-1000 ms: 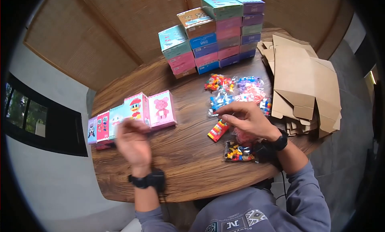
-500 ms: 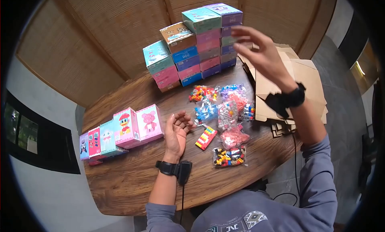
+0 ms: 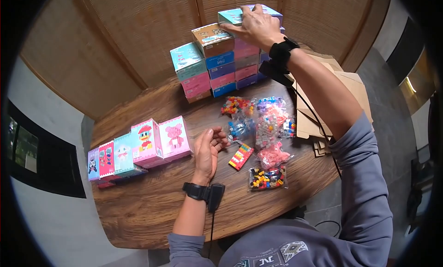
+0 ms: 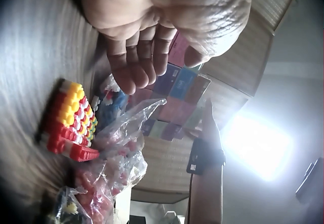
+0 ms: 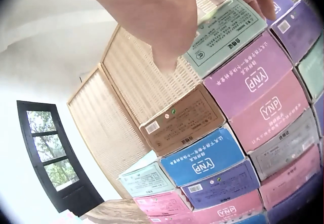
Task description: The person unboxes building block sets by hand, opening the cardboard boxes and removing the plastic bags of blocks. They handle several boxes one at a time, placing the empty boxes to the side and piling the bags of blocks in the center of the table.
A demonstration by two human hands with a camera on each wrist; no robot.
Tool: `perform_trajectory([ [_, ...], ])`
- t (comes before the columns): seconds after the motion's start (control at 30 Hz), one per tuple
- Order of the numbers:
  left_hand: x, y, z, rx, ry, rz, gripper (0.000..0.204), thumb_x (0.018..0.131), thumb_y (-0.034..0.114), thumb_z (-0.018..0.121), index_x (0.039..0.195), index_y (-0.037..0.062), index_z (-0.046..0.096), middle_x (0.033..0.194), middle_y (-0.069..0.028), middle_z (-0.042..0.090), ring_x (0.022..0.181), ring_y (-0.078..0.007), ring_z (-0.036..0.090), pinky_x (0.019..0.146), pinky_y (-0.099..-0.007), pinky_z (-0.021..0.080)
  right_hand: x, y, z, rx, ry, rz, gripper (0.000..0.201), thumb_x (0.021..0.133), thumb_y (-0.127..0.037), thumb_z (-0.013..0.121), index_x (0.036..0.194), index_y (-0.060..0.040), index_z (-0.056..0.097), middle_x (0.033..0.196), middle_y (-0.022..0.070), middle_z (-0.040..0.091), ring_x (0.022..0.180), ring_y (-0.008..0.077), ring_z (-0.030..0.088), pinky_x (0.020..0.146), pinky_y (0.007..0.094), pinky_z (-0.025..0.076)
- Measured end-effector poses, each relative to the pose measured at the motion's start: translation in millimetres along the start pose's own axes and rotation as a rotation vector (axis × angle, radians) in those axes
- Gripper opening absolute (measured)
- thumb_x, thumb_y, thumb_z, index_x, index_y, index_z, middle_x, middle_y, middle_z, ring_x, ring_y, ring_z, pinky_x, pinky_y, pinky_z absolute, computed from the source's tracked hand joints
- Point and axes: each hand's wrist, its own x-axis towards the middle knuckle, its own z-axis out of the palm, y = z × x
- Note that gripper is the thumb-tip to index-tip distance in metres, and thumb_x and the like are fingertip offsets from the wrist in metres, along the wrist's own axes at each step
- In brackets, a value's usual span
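Note:
The right hand (image 3: 259, 28) lies over the teal box (image 3: 229, 16) on top of the tall stack, fingers across its top and thumb at its left side. In the right wrist view the hand (image 5: 162, 16) spans the mint box (image 5: 228, 37), above a pink-purple box (image 5: 249, 76). The left hand (image 3: 206, 152) rests palm up with loosely curled fingers, holding nothing, between the pink bear box (image 3: 175, 136) and the red and yellow brick block (image 3: 241, 156). In the left wrist view that block (image 4: 71, 117) lies below the empty hand (image 4: 162, 21).
Bags of loose bricks (image 3: 269, 177) lie right of the block. Flattened cardboard (image 3: 353, 89) covers the table's right side. Several character boxes (image 3: 123, 154) stand in a row at the left. A brown box (image 3: 212, 38) tops the neighbouring column of the stack.
The right hand has moved from above the brick bags up to the top of the box stack. The left hand has come right and down beside the brick block.

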Motion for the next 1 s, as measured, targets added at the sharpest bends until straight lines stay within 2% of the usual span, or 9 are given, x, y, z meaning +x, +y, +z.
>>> perform_trajectory([
  [0.17, 1, -1, -2, 0.014, -0.005, -0.003, 0.033, 0.1, 0.028, 0.052, 0.113, -0.0009, 0.06, 0.095, -0.0093, 0.064, 0.085, -0.0174, 0.062, 0.078, -0.0353, 0.055, -8, 5, -6, 0.009, 0.116, -0.034, 0.072, 0.081, -0.063, 0.065, 0.114, 0.0013, 0.063, 0.113, 0.0251, 0.059, 0.095, 0.037, 0.067, 0.075, 0.0456, 0.057],
  [0.27, 1, -1, -2, 0.018, -0.013, -0.004, 0.034, 0.1, 0.03, 0.051, 0.114, -0.0007, 0.06, 0.096, -0.0094, 0.064, 0.086, -0.0177, 0.062, 0.078, -0.036, 0.054, -31, 9, -29, 0.096, 0.227, -0.088, 0.076, 0.082, -0.062, 0.062, 0.129, -0.0021, 0.057, 0.12, 0.0223, 0.058, 0.095, 0.0343, 0.069, 0.078, 0.0464, 0.058],
  [0.4, 0, 1, -1, 0.035, -0.056, 0.008, 0.039, 0.101, 0.035, 0.049, 0.115, 0.0004, 0.06, 0.098, -0.0095, 0.065, 0.087, -0.0185, 0.061, 0.078, -0.0364, 0.053, -93, 7, -60, 0.58, 0.356, -0.369, 0.061, 0.082, -0.05, 0.071, 0.112, 0.0014, 0.063, 0.106, 0.0203, 0.059, 0.089, 0.0314, 0.065, 0.073, 0.0439, 0.056],
  [0.53, -2, 7, 8, 0.058, -0.1, 0.056, 0.055, 0.1, 0.049, 0.044, 0.133, 0.0047, 0.048, 0.118, -0.0114, 0.061, 0.091, -0.0195, 0.062, 0.078, -0.0352, 0.051, -167, 1, -59, 0.949, -0.082, -0.163, 0.058, 0.078, -0.041, 0.078, 0.112, 0.0019, 0.061, 0.104, 0.0152, 0.058, 0.094, 0.0243, 0.06, 0.073, 0.0354, 0.053],
  [0.57, -1, 6, 5, 0.125, -0.142, 0.061, 0.071, 0.096, 0.062, 0.043, 0.141, 0.0068, 0.04, 0.127, -0.0121, 0.057, 0.098, -0.0215, 0.06, 0.082, -0.0379, 0.05, -180, 3, -50, 0.947, -0.089, -0.195, 0.057, 0.078, -0.04, 0.078, 0.112, 0.002, 0.061, 0.104, 0.0151, 0.057, 0.094, 0.024, 0.059, 0.073, 0.0344, 0.052],
  [0.67, -6, -2, 1, -0.004, -0.169, 0.069, 0.069, 0.097, 0.057, 0.047, 0.142, 0.006, 0.038, 0.128, -0.0128, 0.056, 0.109, -0.0242, 0.06, 0.086, -0.0366, 0.053, -208, 4, -39, 0.99, -0.17, -0.195, 0.058, 0.076, -0.037, 0.08, 0.115, 0.0014, 0.059, 0.107, 0.0153, 0.055, 0.095, 0.0254, 0.059, 0.073, 0.034, 0.053],
  [0.73, -11, 4, 7, 0.021, -0.199, 0.04, 0.094, 0.085, 0.069, 0.058, 0.149, 0.0065, 0.029, 0.138, -0.0129, 0.049, 0.125, -0.0255, 0.051, 0.098, -0.0396, 0.048, -219, 6, -34, 1.027, -0.243, -0.148, 0.059, 0.076, -0.036, 0.08, 0.117, 0.0004, 0.058, 0.108, 0.0159, 0.054, 0.098, 0.0266, 0.059, 0.073, 0.0339, 0.053],
  [0.87, -6, 4, 8, 0.251, -0.158, 0.08, 0.105, 0.076, 0.066, 0.07, 0.147, -0.0006, 0.029, 0.139, -0.0153, 0.047, 0.129, -0.0253, 0.047, 0.107, -0.0395, 0.039, -230, 15, -18, 1.102, -0.243, -0.192, 0.066, 0.073, -0.036, 0.085, 0.121, -0.0016, 0.056, 0.116, 0.0171, 0.051, 0.102, 0.0261, 0.058, 0.071, 0.0345, 0.055],
  [1.0, -8, 7, 11, 0.206, -0.082, 0.057, 0.103, 0.076, 0.06, 0.073, 0.146, -0.0033, 0.031, 0.139, -0.0161, 0.046, 0.131, -0.0254, 0.045, 0.111, -0.0394, 0.033, -228, 23, -9, 1.089, -0.199, -0.328, 0.077, 0.065, -0.033, 0.089, 0.127, -0.0039, 0.054, 0.129, 0.0172, 0.049, 0.119, 0.0328, 0.052, 0.096, 0.0422, 0.048],
])
